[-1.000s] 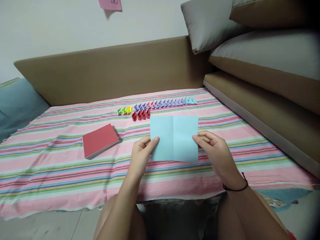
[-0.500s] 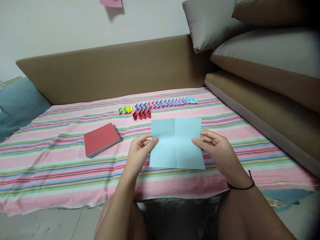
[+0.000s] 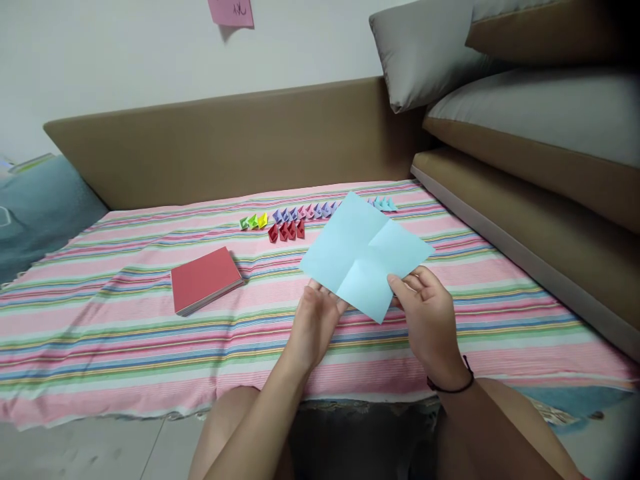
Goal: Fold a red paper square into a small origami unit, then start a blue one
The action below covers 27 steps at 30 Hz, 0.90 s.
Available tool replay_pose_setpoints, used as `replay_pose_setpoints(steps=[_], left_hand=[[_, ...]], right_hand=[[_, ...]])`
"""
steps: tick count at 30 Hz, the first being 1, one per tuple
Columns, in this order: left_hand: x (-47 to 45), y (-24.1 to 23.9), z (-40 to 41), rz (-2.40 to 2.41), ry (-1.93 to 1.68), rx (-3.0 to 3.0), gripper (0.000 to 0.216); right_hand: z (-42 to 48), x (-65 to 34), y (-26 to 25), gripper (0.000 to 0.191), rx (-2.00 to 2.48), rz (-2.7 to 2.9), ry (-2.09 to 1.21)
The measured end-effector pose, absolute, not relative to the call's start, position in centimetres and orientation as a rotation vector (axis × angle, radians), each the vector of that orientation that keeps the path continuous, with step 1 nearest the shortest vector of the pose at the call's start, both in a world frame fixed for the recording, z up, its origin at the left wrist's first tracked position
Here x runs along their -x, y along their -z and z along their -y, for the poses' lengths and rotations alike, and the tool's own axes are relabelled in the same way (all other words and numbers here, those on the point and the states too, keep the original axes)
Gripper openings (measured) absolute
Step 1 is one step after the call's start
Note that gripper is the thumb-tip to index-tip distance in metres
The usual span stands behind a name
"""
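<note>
A square of light blue paper with crossing creases is held up at a slant above the striped cloth. My right hand pinches its lower right edge, thumb on the front and fingers behind. My left hand is palm up at the lower left edge, its fingers reaching under the paper and partly hidden by it. The left thumb is not pressed on the front. Behind the paper, a row of small folded paper pieces in purple, pink and blue is partly covered. Several dark red folded pieces stand in front of that row.
Green and yellow folded pieces stand left of the row. A thick red pad or book lies on the striped cloth. A brown backrest runs behind, stacked cushions rise at right, and a pink note hangs on the wall.
The paper has turned from level to a diamond-like slant and moved up a little. My left hand has slid from the left edge to beneath the paper, palm up; my right hand still pinches.
</note>
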<state>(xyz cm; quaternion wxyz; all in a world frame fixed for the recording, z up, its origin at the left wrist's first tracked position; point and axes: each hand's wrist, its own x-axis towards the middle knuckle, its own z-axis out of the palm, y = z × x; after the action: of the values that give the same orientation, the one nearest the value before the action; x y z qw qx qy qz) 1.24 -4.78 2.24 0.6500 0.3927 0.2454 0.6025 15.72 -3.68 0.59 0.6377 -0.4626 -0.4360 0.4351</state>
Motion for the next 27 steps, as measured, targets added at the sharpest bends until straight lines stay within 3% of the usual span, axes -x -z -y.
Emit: replay_pose_setpoints(steps=[8,14,21,27], left_hand=[[-0.3,-1.3,4.0,-0.906,-1.359,-0.856,0.022],[0.2,-1.8,3.9,-0.880,-1.266,-0.800,0.034],[0.2,-2.6,4.2,-0.629,-1.284,-0.806,0.056],[0.5,-2.0,3.9,-0.849,-1.366,-0.955,0.037]], right_hand=[[4.2,-15.0,-0.9,0.033,1.035,1.094,-0.912],[4.5,-15.8,-0.7,0.035,1.102,1.387,-0.616],[4.3,-16.3,-0.6,0.053,0.832,2.009,-0.214],[4.4,-16.3,-0.9,0.045,0.755,2.112,-0.295]])
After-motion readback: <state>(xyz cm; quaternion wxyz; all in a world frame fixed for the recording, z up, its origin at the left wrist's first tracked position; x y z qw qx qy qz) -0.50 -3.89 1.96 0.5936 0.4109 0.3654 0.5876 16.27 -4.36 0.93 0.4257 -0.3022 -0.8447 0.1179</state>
